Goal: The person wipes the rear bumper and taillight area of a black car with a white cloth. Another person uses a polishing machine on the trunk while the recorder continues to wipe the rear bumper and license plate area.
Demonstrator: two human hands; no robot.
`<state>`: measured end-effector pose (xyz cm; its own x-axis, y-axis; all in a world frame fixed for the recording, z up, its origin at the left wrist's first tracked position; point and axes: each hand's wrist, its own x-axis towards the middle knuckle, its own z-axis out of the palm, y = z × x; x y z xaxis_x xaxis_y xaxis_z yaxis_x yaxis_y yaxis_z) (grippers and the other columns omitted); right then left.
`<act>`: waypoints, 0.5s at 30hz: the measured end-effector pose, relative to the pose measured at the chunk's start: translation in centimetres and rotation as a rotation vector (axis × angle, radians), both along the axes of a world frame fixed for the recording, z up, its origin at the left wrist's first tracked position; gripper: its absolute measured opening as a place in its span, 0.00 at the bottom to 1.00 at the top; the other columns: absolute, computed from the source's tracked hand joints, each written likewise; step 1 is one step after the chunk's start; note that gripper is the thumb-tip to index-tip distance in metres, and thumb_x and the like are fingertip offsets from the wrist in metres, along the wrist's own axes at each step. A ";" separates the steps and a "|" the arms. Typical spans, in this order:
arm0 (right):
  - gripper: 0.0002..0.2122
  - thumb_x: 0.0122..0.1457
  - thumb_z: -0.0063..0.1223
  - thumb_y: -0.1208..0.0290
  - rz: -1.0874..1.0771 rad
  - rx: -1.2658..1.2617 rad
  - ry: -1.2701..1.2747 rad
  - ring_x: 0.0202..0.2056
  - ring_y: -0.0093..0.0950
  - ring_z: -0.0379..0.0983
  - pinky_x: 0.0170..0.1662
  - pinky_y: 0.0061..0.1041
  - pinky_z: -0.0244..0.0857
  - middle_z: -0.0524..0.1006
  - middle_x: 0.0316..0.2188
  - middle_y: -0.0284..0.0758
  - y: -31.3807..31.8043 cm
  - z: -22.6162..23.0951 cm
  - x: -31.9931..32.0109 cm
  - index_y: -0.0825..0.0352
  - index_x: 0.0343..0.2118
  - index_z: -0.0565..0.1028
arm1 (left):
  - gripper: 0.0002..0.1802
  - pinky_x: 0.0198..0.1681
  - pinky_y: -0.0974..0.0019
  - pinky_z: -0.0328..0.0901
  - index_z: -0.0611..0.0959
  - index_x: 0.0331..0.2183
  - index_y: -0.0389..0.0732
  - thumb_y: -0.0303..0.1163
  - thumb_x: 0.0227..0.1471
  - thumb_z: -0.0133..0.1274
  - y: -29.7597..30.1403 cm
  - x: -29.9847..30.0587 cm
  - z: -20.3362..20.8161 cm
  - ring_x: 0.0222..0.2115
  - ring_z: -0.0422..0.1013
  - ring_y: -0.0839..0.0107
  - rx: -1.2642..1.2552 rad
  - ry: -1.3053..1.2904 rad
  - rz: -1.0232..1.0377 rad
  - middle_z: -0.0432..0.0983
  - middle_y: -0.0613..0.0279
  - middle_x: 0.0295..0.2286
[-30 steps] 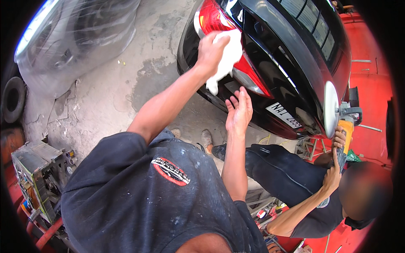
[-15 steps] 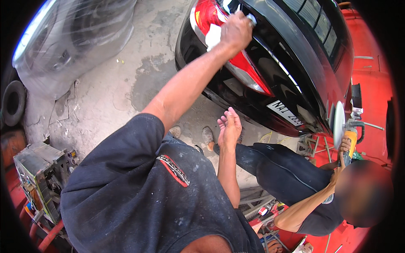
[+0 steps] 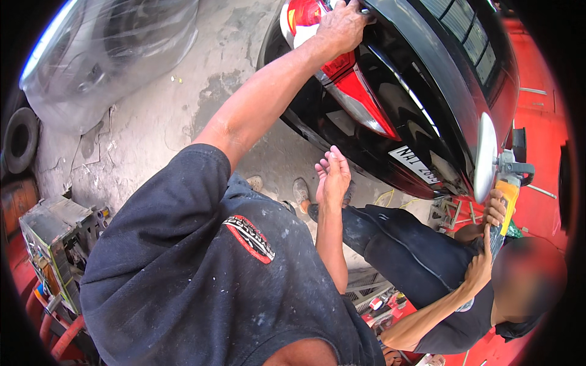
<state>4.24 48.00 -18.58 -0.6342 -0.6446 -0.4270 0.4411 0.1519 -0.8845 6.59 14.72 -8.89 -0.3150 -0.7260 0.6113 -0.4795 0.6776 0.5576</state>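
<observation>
My left hand reaches across to the rear corner of a black car, beside its red and clear tail light. Its fingers are bent over a white cloth, part of which shows by the wrist; the fingertips are partly hidden near the body edge. My right hand hangs in the air in front of the bumper, palm turned up, fingers loosely curled, holding nothing.
At the right a co-worker grips a yellow polisher whose white pad is at the car's rear. A plastic-covered car stands far left, with a tyre and a worn metal cabinet nearer.
My left hand has moved up and slightly left along the car's edge, with the white cloth. The co-worker's polisher has tilted and shifted a little. My right hand has hardly moved.
</observation>
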 end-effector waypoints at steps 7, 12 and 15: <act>0.13 0.65 0.55 0.70 0.027 0.020 -0.008 0.37 0.19 0.70 0.39 0.23 0.70 0.76 0.39 0.29 0.5 -1.4 -0.7 0.63 0.51 0.77 | 0.19 0.37 0.51 0.75 0.83 0.49 0.52 0.29 0.57 0.50 3.1 0.0 0.2 0.41 0.74 0.51 -0.152 -0.135 0.075 0.73 0.51 0.40; 0.12 0.65 0.56 0.71 0.035 0.005 -0.011 0.36 0.19 0.70 0.38 0.22 0.70 0.76 0.38 0.28 0.2 -0.8 0.1 0.64 0.51 0.77 | 0.17 0.34 0.51 0.75 0.81 0.49 0.46 0.31 0.58 0.48 1.3 0.6 0.2 0.40 0.75 0.52 -0.147 -0.188 0.135 0.74 0.49 0.41; 0.12 0.65 0.56 0.71 0.018 0.017 -0.047 0.36 0.19 0.71 0.37 0.22 0.70 0.76 0.37 0.27 1.2 -2.1 -0.1 0.64 0.50 0.78 | 0.17 0.35 0.51 0.75 0.77 0.49 0.39 0.29 0.58 0.48 6.2 -0.3 -1.0 0.39 0.75 0.52 -0.169 -0.091 0.048 0.73 0.50 0.38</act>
<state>4.16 49.15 -20.65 -0.6017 -0.6479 -0.4670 0.4792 0.1750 -0.8601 6.32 20.91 -9.84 -0.3421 -0.6305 0.6968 -0.5563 0.7334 0.3906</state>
